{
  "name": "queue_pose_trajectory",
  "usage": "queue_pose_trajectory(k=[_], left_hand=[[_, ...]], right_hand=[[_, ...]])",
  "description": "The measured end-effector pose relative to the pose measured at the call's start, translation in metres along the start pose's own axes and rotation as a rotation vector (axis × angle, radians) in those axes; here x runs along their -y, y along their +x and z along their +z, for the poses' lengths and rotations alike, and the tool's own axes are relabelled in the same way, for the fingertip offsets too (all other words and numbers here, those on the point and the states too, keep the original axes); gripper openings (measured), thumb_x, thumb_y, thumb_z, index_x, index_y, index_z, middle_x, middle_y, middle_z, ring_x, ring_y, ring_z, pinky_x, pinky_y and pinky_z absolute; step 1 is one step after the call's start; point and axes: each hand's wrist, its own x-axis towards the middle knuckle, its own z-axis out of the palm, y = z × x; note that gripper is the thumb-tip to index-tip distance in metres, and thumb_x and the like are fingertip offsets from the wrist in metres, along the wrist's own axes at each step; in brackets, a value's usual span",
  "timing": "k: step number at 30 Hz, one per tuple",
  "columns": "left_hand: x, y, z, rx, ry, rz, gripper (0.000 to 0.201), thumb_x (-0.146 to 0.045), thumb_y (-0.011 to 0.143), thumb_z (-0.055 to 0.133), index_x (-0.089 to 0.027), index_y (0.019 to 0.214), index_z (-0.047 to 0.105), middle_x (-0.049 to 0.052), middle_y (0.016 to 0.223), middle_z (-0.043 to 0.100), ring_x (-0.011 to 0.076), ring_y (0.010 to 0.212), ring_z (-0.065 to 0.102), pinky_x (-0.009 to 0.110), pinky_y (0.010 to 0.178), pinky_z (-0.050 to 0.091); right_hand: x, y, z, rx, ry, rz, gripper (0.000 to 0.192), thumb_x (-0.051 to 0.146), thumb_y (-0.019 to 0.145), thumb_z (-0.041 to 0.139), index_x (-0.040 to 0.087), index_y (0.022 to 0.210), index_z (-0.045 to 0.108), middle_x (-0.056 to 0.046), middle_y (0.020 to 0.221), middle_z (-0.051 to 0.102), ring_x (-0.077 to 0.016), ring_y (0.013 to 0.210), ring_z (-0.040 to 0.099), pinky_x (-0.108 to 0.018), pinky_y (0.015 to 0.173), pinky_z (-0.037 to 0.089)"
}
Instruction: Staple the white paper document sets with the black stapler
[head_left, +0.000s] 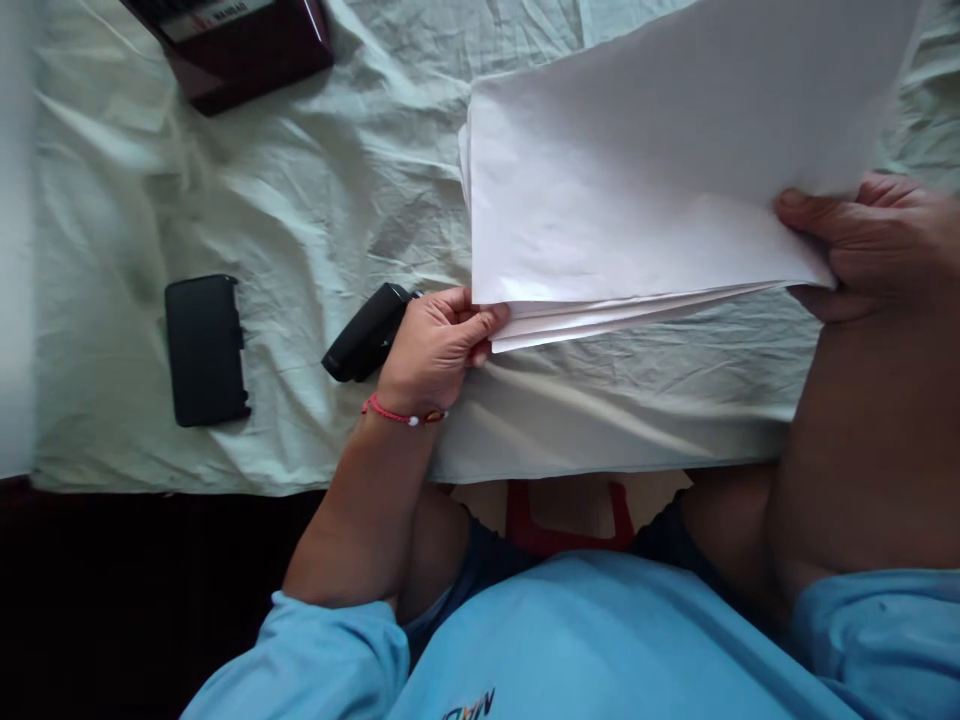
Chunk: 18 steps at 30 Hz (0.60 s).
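Observation:
A stack of white paper sheets (645, 170) is held up over the cloth, its layers fanned a little apart along the near edge. My left hand (442, 345) pinches the near left corner of the stack between thumb and fingers. On the right side, my right hand (877, 245) grips the near right part, thumb on top and fingers underneath. Right beside my left hand lies a black stapler-like object (367, 332), partly hidden by that hand.
A pale green, wrinkled cloth (300, 200) covers the table. To the left lies a black rectangular case or phone (206, 350). A dark, glossy box (247, 50) stands at the far left. The table's front edge runs just before my body.

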Motion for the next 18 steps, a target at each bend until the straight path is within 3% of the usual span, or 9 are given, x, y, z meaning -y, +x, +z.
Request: queue_pose_trajectory(k=[4, 9, 14, 18], left_hand=[[-0.001, 0.000, -0.001, 0.022, -0.009, -0.018, 0.028, -0.023, 0.080, 0.086, -0.017, 0.061, 0.065, -0.004, 0.053, 0.054, 0.0054, 0.038, 0.046, 0.019, 0.035, 0.030], [0.002, 0.001, -0.002, 0.028, 0.003, -0.056, 0.025, -0.021, 0.088, 0.075, -0.018, 0.065, 0.066, -0.002, 0.049, 0.057, 0.0088, 0.042, 0.053, 0.017, 0.038, 0.031], [0.011, 0.004, -0.002, -0.072, 0.020, 0.125, 0.013, -0.024, 0.083, 0.080, -0.020, 0.077, 0.068, -0.005, 0.058, 0.059, 0.0083, 0.047, 0.050, 0.019, 0.040, 0.033], [0.015, 0.006, -0.002, -0.117, -0.058, 0.121, 0.033, -0.019, 0.072, 0.090, -0.022, 0.093, 0.066, -0.007, 0.068, 0.066, 0.0076, 0.047, 0.053, 0.019, 0.040, 0.032]], right_hand=[[0.001, 0.001, -0.002, -0.069, -0.074, 0.030, 0.020, 0.022, 0.079, 0.094, 0.021, 0.094, 0.081, -0.003, 0.111, 0.079, -0.0140, 0.081, 0.072, -0.015, 0.047, 0.045], [-0.001, 0.002, -0.004, -0.040, -0.079, 0.017, 0.025, 0.028, 0.076, 0.098, 0.023, 0.092, 0.079, -0.002, 0.113, 0.079, -0.0175, 0.089, 0.075, -0.014, 0.047, 0.046], [0.008, -0.008, 0.005, -0.121, -0.068, 0.070, 0.014, 0.016, 0.083, 0.090, 0.024, 0.087, 0.080, -0.001, 0.118, 0.079, -0.0176, 0.093, 0.076, -0.015, 0.047, 0.047], [0.001, -0.002, -0.001, -0.047, -0.100, 0.010, 0.014, 0.019, 0.086, 0.089, 0.021, 0.097, 0.080, -0.004, 0.120, 0.079, -0.0199, 0.097, 0.077, -0.014, 0.046, 0.043]])
